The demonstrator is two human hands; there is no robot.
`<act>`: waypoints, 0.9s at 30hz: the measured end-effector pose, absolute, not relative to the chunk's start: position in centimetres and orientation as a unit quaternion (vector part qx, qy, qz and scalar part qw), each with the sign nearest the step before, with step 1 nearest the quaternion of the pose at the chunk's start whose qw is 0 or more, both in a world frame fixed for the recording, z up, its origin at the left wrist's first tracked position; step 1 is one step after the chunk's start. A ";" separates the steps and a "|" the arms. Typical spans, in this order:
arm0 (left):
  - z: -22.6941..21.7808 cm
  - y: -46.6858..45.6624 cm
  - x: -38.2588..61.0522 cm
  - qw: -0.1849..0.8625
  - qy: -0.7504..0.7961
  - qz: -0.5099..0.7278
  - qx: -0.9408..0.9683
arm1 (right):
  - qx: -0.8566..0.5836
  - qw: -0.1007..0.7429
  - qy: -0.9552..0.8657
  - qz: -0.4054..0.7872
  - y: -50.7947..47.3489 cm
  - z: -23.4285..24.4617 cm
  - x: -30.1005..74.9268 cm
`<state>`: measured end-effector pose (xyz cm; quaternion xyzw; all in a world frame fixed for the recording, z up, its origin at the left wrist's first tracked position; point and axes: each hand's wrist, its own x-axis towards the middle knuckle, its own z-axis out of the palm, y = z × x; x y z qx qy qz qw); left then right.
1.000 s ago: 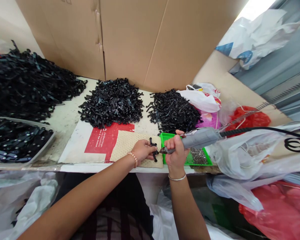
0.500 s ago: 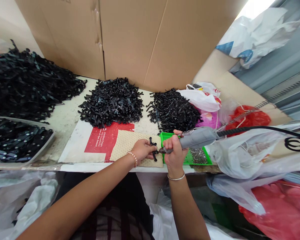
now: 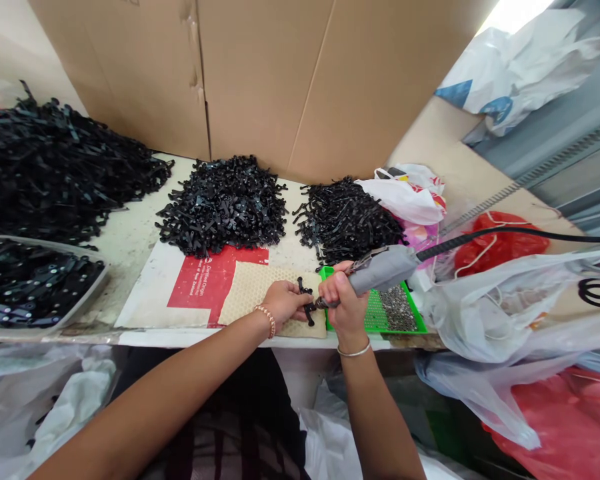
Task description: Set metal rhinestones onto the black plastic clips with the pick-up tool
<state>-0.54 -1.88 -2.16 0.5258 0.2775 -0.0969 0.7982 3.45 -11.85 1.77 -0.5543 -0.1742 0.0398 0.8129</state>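
Observation:
My left hand (image 3: 284, 303) is closed on a small black plastic part (image 3: 309, 310), holding it over the beige honeycomb-patterned mat (image 3: 250, 288). My right hand (image 3: 347, 303) is wrapped round a grey electric screwdriver (image 3: 387, 268), which is tilted with its tip against or very near the black part. Whether a screw sits at the tip is hidden. Just right of the mat, partly behind my right hand, lies a green tray (image 3: 380, 327) with many small metal screws (image 3: 399, 308) in its right side.
Piles of black parts lie at the back: a large left pile (image 3: 55, 167), a middle pile (image 3: 225, 207) and a right pile (image 3: 347, 220). A clear bin (image 3: 87, 303) of parts stands at left. Behind rises a cardboard sheet (image 3: 260, 80). Plastic bags (image 3: 485, 320) crowd the right; a cable (image 3: 505, 231) trails there.
The screwdriver has shifted slightly left and down with my right hand, its tip closer to the black part. Its cable and the coiled spring have swung. My left hand has barely moved.

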 end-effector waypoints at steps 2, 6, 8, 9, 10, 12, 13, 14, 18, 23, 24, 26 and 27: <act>-2.2 -1.9 -0.5 0.802 0.279 -0.099 0.519 | -0.556 0.808 -0.186 0.055 -11.9 1.5 3.6; -2.0 -1.9 -0.6 0.796 0.278 -0.111 0.525 | -0.559 0.802 -0.196 0.072 -11.6 1.5 3.4; -1.8 -1.8 -0.6 0.794 0.273 -0.112 0.531 | -0.556 0.808 -0.188 0.062 -11.8 2.0 3.1; -1.7 -1.8 -0.6 0.795 0.272 -0.114 0.530 | -0.553 0.812 -0.182 0.044 -12.0 2.3 3.0; -1.5 -1.7 -0.6 0.798 0.271 -0.120 0.524 | -0.550 0.817 -0.175 0.015 -12.5 2.8 2.9; -1.2 -1.5 -0.6 0.807 0.274 -0.137 0.506 | -0.549 0.819 -0.155 -0.063 -13.8 3.5 3.0; -1.0 -1.4 -0.6 0.810 0.275 -0.143 0.498 | -0.553 0.815 -0.142 -0.103 -14.5 3.7 3.2; -0.9 -1.3 -0.6 0.812 0.277 -0.146 0.493 | -0.558 0.808 -0.126 -0.137 -15.3 3.7 3.5; -0.7 -1.2 -0.9 0.813 0.272 -0.138 0.495 | -0.585 0.787 -0.061 -0.186 -17.6 2.4 4.9; -0.7 -1.4 -1.1 0.807 0.277 -0.130 0.506 | -0.581 0.796 -0.039 -0.163 -18.1 0.8 5.6; -0.7 -1.4 -1.1 0.806 0.279 -0.131 0.506 | -0.578 0.798 -0.044 -0.162 -18.0 0.7 5.6; -0.7 -1.3 -1.0 0.806 0.280 -0.136 0.503 | -0.579 0.797 -0.057 -0.162 -18.0 0.5 5.7; -0.7 -1.3 -1.0 0.806 0.281 -0.138 0.502 | -0.581 0.796 -0.061 -0.160 -17.9 0.4 5.8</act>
